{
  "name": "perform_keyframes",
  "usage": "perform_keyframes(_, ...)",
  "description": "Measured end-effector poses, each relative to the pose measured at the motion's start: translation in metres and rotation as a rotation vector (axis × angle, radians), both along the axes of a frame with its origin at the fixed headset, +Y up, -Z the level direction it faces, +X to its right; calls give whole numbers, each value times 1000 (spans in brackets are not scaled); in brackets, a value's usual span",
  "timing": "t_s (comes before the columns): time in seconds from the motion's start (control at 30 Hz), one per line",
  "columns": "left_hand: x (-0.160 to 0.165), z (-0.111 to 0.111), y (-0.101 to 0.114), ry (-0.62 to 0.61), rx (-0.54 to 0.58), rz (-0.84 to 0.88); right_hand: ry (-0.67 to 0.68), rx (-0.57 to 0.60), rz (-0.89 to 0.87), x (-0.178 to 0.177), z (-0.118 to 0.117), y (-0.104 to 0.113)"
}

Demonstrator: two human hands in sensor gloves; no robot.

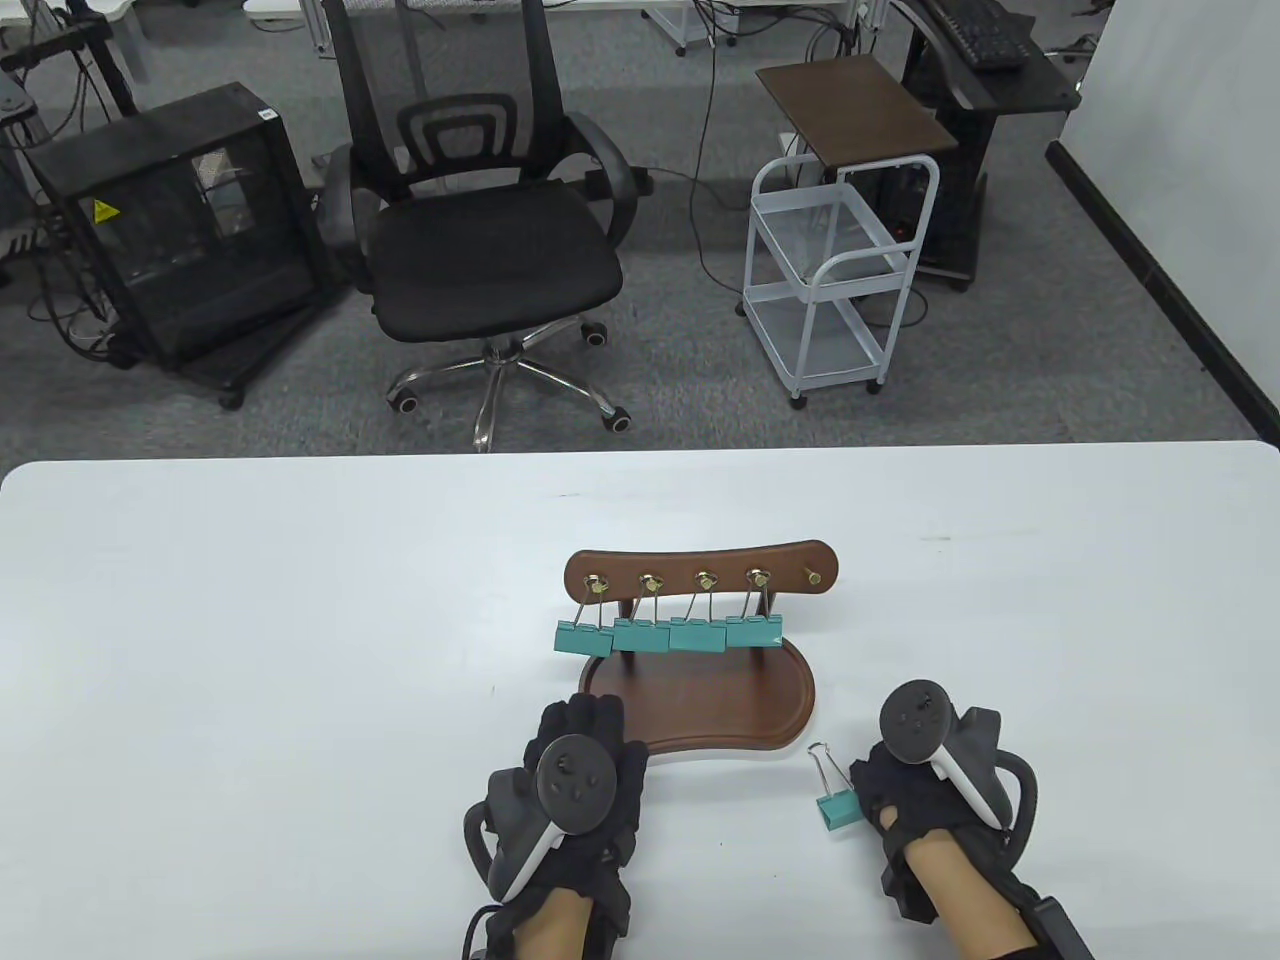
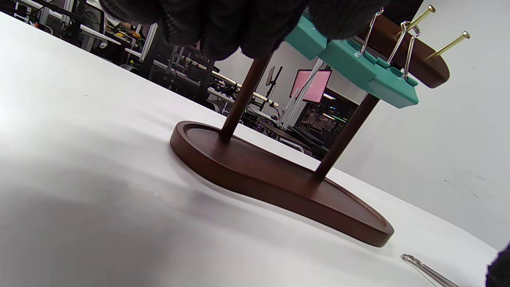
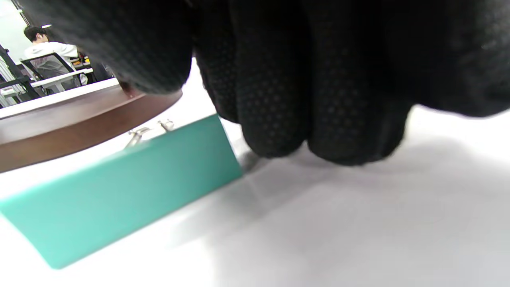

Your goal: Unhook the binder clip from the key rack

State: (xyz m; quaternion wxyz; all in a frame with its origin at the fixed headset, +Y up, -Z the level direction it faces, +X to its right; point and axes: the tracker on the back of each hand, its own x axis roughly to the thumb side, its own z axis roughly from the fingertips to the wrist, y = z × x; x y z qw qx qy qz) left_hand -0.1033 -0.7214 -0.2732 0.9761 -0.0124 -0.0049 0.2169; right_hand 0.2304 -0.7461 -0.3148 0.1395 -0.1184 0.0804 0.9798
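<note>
The brown wooden key rack [image 1: 700,568] stands on its kidney-shaped base [image 1: 740,715] at mid table. Several teal binder clips [image 1: 668,635] hang from its brass hooks; the rightmost hook [image 1: 815,577] is bare. One loose teal binder clip [image 1: 836,803] lies flat on the table, right of the base. My right hand [image 1: 900,790] rests on the table right beside it, fingers [image 3: 318,99] down by the clip's [image 3: 119,199] corner, not gripping it. My left hand [image 1: 582,735] lies palm down, holding nothing, with its fingers [image 2: 239,24] over the base's [image 2: 279,179] front left edge.
The white table [image 1: 300,650] stretches wide to the left and right of the rack. Beyond its far edge stand an office chair [image 1: 490,250] and a white cart [image 1: 830,270]. The loose clip's wire handle [image 2: 426,271] shows in the left wrist view.
</note>
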Motion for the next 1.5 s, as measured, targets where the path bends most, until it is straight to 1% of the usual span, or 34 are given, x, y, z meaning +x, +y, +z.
perform_keyframes(0.03,0,0,0,0,-1,1,-7,25,2,0,1,2)
perform_keyframes(0.07,0,0,0,0,-1,2,-12,86,-2,1,2,5)
perform_keyframes(0.1,0,0,0,0,0,3,-13,118,-8,1,2,8)
perform_keyframes(0.2,0,0,0,0,9,13,-9,258,-70,0,6,17)
perform_keyframes(0.27,0,0,0,-2,9,15,9,330,-125,-3,6,20)
perform_keyframes(0.37,0,-1,0,-4,6,14,36,380,-209,-7,4,24)
perform_keyframes(0.4,0,0,0,-4,7,16,66,401,-259,-10,1,26)
perform_keyframes(0.53,0,-1,0,-2,7,19,77,446,-395,-18,-9,33)
perform_keyframes(0.57,0,0,0,-2,6,20,62,445,-420,-19,-11,34)
perform_keyframes(0.63,0,0,0,-3,5,17,47,429,-522,-24,-19,34)
perform_keyframes(0.7,0,0,0,-2,6,19,55,422,-594,-29,-26,34)
perform_keyframes(0.77,-1,0,0,-2,8,21,68,430,-606,-32,-32,32)
perform_keyframes(0.87,-1,0,0,-3,11,21,71,404,-651,-37,-39,24)
perform_keyframes(0.97,-1,0,0,-3,14,23,16,392,-753,-40,-43,17)
perform_keyframes(1.2,-1,1,0,-3,16,25,-31,313,-1018,-45,-53,4)
perform_keyframes(1.5,-4,2,0,9,14,34,-52,249,-1159,-50,-56,-6)
